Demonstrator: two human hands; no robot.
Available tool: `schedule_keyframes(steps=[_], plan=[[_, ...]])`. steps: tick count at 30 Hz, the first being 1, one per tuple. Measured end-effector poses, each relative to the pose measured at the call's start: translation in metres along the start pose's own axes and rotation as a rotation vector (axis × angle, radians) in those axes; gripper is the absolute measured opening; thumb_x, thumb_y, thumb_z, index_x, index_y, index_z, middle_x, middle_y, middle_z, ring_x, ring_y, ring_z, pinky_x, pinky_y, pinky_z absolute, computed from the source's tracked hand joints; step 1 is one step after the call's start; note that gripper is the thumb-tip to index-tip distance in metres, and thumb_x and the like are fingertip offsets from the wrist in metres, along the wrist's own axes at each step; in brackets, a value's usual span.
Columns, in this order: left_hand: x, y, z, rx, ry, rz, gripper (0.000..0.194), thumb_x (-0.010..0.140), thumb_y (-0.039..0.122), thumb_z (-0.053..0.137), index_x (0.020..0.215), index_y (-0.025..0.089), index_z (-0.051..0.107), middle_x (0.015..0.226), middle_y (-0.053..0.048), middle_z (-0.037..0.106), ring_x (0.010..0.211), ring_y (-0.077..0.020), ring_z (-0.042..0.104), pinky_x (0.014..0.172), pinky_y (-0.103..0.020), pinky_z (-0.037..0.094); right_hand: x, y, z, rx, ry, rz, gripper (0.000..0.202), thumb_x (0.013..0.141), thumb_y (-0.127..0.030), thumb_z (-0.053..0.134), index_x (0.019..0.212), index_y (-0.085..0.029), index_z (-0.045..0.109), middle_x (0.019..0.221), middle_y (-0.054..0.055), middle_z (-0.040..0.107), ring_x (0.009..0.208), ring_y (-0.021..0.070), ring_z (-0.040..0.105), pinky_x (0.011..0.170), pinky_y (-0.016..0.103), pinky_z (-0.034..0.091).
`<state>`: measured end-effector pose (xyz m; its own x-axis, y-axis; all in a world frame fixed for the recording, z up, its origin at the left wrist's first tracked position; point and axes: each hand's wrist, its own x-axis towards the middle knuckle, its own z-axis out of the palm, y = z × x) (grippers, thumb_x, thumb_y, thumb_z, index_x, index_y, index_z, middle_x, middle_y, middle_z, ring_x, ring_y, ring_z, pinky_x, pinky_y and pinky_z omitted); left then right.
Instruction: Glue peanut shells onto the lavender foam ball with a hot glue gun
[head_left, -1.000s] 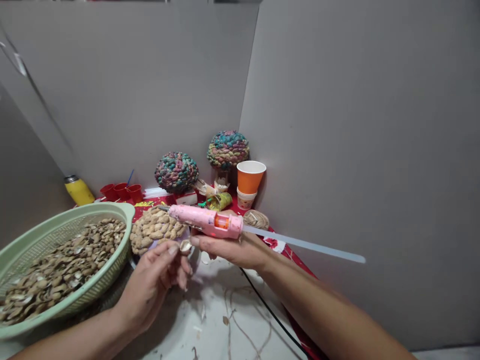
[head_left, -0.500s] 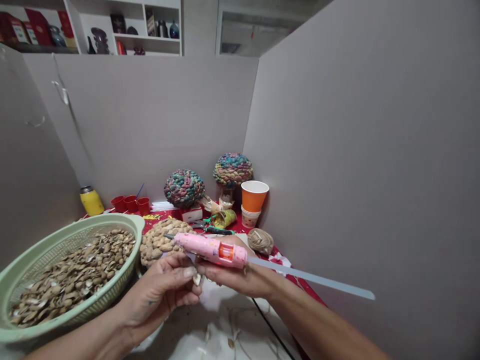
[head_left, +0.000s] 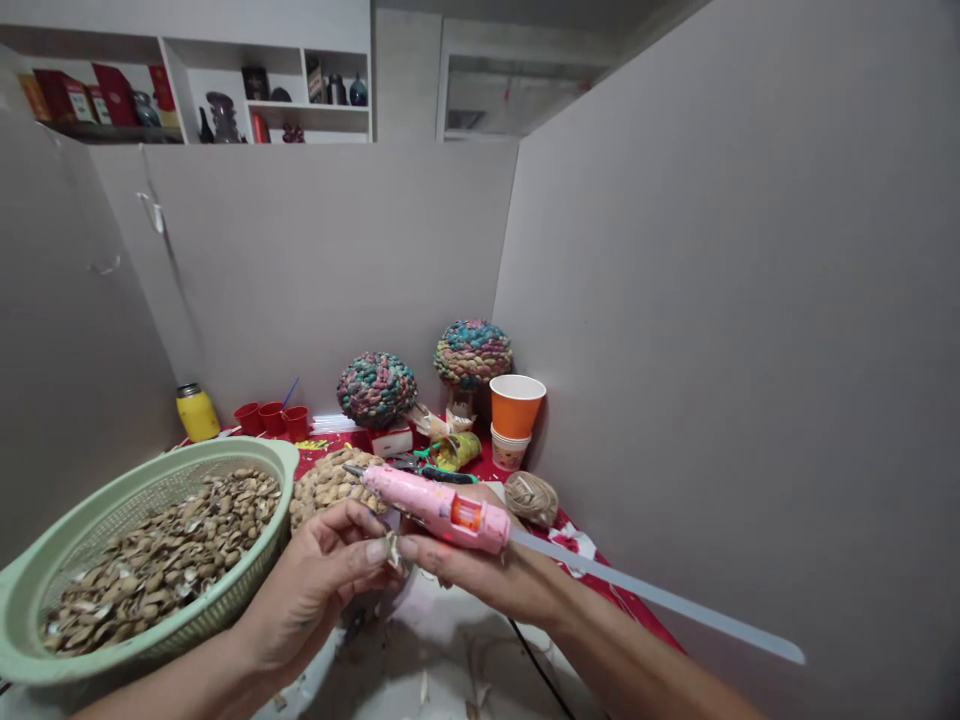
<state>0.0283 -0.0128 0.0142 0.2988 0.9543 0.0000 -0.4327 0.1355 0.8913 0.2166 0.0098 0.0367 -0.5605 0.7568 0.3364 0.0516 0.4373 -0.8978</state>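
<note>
Between thumb and fingers, my left hand (head_left: pixel 319 575) pinches a peanut shell (head_left: pixel 393 549), pale inside. My right hand (head_left: pixel 480 578) grips a pink hot glue gun (head_left: pixel 435 506), its nozzle pointing left and a long clear glue stick (head_left: pixel 664 598) jutting from the back. The right thumb reaches the shell's edge, so both hands meet there. Just behind the nozzle lies a rounded form covered in tan peanut shells (head_left: pixel 330 480), partly hidden by the gun and my hands. On the left, a green basket (head_left: pixel 289 470) holds many loose shells (head_left: pixel 172 560).
Two multicoloured shell-covered balls (head_left: pixel 376 390) stand at the back. Around them are orange and paper cups (head_left: pixel 517 405), a twine ball (head_left: pixel 531 498), pliers (head_left: pixel 442 476), red cups (head_left: pixel 296 423) and a yellow jar (head_left: pixel 197 415). Grey partitions (head_left: pixel 322 240) enclose the table; a black cable (head_left: pixel 536 665) crosses it.
The head view has tilted up slightly, so everything sits lower. The shell has turned between my left fingers, and my right thumb has come up against it. The glue gun stays in my right hand.
</note>
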Motion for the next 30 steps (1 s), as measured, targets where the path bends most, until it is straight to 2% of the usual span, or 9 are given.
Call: schedule_keyframes(steps=[4,8,11,14,18,23,26,30], plan=[[0.000,-0.001,0.000,0.095,0.042,0.051,0.020,0.069,0.022,0.083,0.075,0.016,0.065,0.073,0.001,0.066,0.068,-0.0119,0.060,0.069,-0.025,0.050,0.000,-0.004,0.001,-0.076,0.025,-0.072,0.018,0.084,-0.022,0.059,0.071,-0.022,0.047,0.069,-0.003,0.045,0.063,0.0144,0.040,0.056,0.027,0.034],[0.000,-0.002,-0.001,0.153,0.058,0.084,0.022,0.067,0.023,0.085,0.076,0.016,0.065,0.075,0.001,0.065,0.069,-0.0114,0.060,0.069,-0.023,0.049,0.000,-0.002,0.000,-0.089,0.017,-0.074,0.018,0.084,-0.017,0.057,0.070,-0.022,0.047,0.071,-0.003,0.045,0.065,0.0147,0.040,0.059,0.027,0.034],[0.000,-0.001,0.000,0.121,0.046,0.084,0.024,0.066,0.022,0.085,0.078,0.016,0.065,0.076,0.001,0.065,0.069,-0.0112,0.059,0.069,-0.023,0.050,-0.001,0.000,0.000,-0.076,0.032,-0.066,0.018,0.083,-0.018,0.057,0.070,-0.021,0.046,0.067,-0.004,0.042,0.061,0.0126,0.037,0.054,0.026,0.032],[0.000,0.000,0.001,0.057,0.007,0.053,0.022,0.068,0.021,0.083,0.078,0.015,0.065,0.077,0.000,0.065,0.070,-0.0120,0.060,0.069,-0.024,0.052,-0.001,0.003,0.002,-0.040,0.049,-0.030,0.019,0.085,-0.025,0.059,0.069,-0.021,0.050,0.061,-0.004,0.045,0.055,0.0116,0.039,0.049,0.025,0.032],[0.001,0.003,0.003,-0.031,-0.027,0.006,0.018,0.071,0.016,0.080,0.080,0.015,0.064,0.079,-0.001,0.065,0.074,-0.0128,0.062,0.070,-0.025,0.054,-0.001,0.015,0.008,0.192,0.052,0.050,0.027,0.086,-0.040,0.063,0.069,-0.020,0.057,0.055,-0.004,0.049,0.049,0.0106,0.043,0.044,0.023,0.031],[-0.001,0.004,0.004,-0.080,-0.037,-0.032,0.020,0.072,0.017,0.080,0.083,0.015,0.063,0.082,-0.003,0.066,0.072,-0.0131,0.062,0.070,-0.026,0.054,0.004,0.036,0.019,0.581,0.025,0.175,0.035,0.075,-0.048,0.075,0.071,-0.017,0.060,0.048,-0.007,0.049,0.041,0.0058,0.036,0.040,0.020,0.025],[-0.004,0.005,0.005,-0.091,-0.027,-0.050,0.021,0.072,0.018,0.080,0.085,0.015,0.064,0.083,-0.003,0.067,0.072,-0.0129,0.063,0.070,-0.025,0.054,0.006,0.043,0.024,0.681,0.024,0.231,0.038,0.070,-0.048,0.079,0.070,-0.015,0.061,0.047,-0.006,0.052,0.038,0.0049,0.038,0.040,0.019,0.027],[-0.006,0.005,0.007,-0.112,0.002,-0.039,0.022,0.071,0.018,0.082,0.083,0.015,0.063,0.083,-0.003,0.067,0.071,-0.0123,0.063,0.070,-0.025,0.055,0.008,0.041,0.029,0.765,0.053,0.278,0.040,0.063,-0.048,0.082,0.069,-0.015,0.059,0.048,-0.007,0.053,0.035,0.0036,0.035,0.036,0.018,0.027]])
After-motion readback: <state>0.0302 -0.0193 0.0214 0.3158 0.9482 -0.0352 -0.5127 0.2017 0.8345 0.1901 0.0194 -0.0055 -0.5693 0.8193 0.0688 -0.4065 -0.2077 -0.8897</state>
